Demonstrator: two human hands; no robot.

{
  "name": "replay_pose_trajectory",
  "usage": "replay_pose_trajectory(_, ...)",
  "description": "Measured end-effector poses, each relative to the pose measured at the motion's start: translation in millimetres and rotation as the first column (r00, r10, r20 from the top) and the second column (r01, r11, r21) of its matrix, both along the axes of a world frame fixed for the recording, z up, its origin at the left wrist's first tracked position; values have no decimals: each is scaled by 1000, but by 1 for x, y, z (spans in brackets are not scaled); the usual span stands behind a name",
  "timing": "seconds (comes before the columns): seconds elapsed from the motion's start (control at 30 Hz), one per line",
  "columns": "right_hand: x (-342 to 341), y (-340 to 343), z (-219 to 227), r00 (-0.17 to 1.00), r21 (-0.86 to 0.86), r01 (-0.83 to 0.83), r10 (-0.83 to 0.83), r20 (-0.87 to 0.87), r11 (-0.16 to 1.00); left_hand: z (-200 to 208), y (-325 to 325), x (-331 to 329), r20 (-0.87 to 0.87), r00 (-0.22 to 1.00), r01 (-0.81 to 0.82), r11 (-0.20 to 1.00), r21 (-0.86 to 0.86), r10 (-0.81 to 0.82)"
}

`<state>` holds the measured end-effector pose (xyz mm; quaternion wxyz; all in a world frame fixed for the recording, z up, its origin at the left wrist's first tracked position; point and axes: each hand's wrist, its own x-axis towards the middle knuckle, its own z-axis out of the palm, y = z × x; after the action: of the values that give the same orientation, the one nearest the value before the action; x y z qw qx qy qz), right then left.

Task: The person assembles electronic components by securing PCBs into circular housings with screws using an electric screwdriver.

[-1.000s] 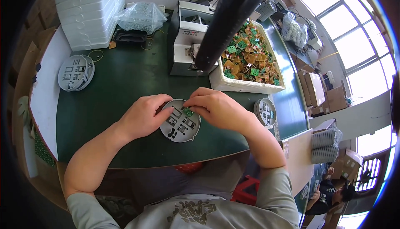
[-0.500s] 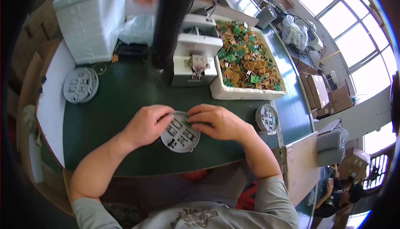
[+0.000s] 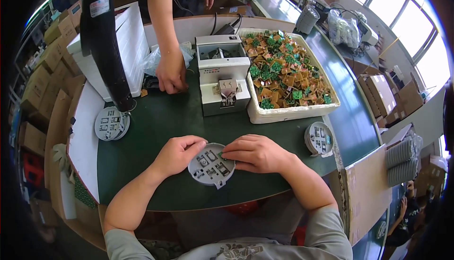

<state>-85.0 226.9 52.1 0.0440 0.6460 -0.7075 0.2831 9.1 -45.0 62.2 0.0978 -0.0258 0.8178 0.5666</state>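
Note:
A round grey plastic housing (image 3: 205,171) with square cut-outs and small parts inside lies on the green table in front of me. My left hand (image 3: 177,156) is closed on its upper left rim, thumb and fingers together. At the opposite side, my right hand (image 3: 257,153) pinches a small green circuit board (image 3: 221,156) at the inside of the housing's rim. The fingers hide most of that board. To the right stands a small stack of similar housings (image 3: 319,138); another stack (image 3: 110,123) sits at the left.
A black electric screwdriver (image 3: 105,42) hangs above the left stack. Beyond the table, a co-worker's hand (image 3: 171,74) reaches down near a black tray (image 3: 151,83). A white-and-grey machine (image 3: 224,78) stands beside a white foam box (image 3: 295,113) heaped with circuit boards.
The view has shifted. The screwdriver now hangs farther left, and the co-worker's hand has come down to the table. My hands remain at the housing, which has turned slightly.

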Motion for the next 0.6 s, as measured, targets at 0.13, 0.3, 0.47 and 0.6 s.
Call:
replay_pose_trajectory(0.13, -4, 4, -3, 994, 25, 100, -98, -52, 995, -14, -3, 0, -133, 990, 47, 999, -21, -49)
replay_pose_trajectory(0.3, 0, 3, -3, 980, 44, 169, -163, -109, 985, -26, -6, 2, -414, 871, 134, 937, -322, -266)
replay_pose_trajectory(0.47, 2, 1, -8, 982, 64, 172, -166, -89, 983, -29, -2, 6, -384, 841, 182, 868, -462, -381)
replay_pose_trajectory(0.6, 2, 0, -9, 984, 73, 167, -162, -68, 983, -30, -3, 7, -356, 844, 196, 848, -493, -402)
